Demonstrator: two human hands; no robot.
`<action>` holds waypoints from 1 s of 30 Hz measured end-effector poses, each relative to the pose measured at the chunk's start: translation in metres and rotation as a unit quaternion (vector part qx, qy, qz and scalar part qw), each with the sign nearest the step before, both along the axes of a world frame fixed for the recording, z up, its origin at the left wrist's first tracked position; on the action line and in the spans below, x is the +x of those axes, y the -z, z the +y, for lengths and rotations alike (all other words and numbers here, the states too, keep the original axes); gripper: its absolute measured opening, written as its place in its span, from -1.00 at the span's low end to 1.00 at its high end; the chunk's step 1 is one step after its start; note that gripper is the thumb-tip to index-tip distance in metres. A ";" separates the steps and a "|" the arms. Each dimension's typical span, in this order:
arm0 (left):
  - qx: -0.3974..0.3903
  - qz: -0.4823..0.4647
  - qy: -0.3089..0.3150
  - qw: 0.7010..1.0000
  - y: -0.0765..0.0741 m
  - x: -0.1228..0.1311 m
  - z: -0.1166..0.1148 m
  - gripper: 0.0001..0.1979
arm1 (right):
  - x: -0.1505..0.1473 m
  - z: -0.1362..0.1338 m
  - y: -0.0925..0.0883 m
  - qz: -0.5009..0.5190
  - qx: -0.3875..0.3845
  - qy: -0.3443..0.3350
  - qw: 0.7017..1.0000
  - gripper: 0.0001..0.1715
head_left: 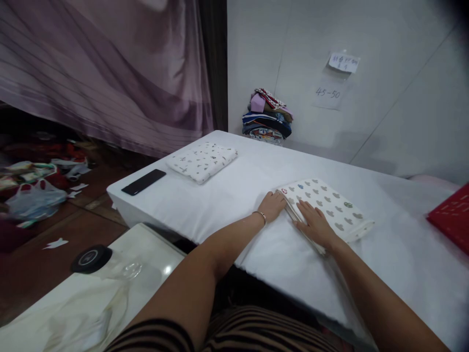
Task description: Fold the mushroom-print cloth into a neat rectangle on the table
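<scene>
A folded white cloth with grey mouse-head shapes and a few coloured ones lies on the white-covered table in front of me. At its left corner, my left hand has its fingers closed on the edge; a bracelet circles that wrist. My right hand rests flat on top of the cloth's near side, fingers stretched out. Layers of fabric show along the near edge, partly hidden by my right hand. Farther left on the table sits a second folded white cloth with small dark prints.
A black phone lies by the table's left edge. Folded clothes are piled against the wall, and something red is at the right. A lower white surface at left bears a clear container with a black lid.
</scene>
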State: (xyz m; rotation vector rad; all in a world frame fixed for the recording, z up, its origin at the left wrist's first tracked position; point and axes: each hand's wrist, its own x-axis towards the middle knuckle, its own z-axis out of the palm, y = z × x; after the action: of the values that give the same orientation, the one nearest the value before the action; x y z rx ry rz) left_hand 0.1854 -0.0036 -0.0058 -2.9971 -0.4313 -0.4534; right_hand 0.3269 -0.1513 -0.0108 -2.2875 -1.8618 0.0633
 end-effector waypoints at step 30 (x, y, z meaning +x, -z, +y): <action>-0.296 -0.082 -0.181 0.934 0.007 -0.002 0.018 -0.79 | 0.002 0.000 0.003 -0.012 0.001 0.000 1.000 -0.26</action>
State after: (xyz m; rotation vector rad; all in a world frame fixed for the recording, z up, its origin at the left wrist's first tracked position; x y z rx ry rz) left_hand 0.1839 0.0148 -0.0126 -3.3100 -1.3242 -0.6312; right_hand 0.3289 -0.1513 -0.0138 -2.2980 -1.8719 0.0336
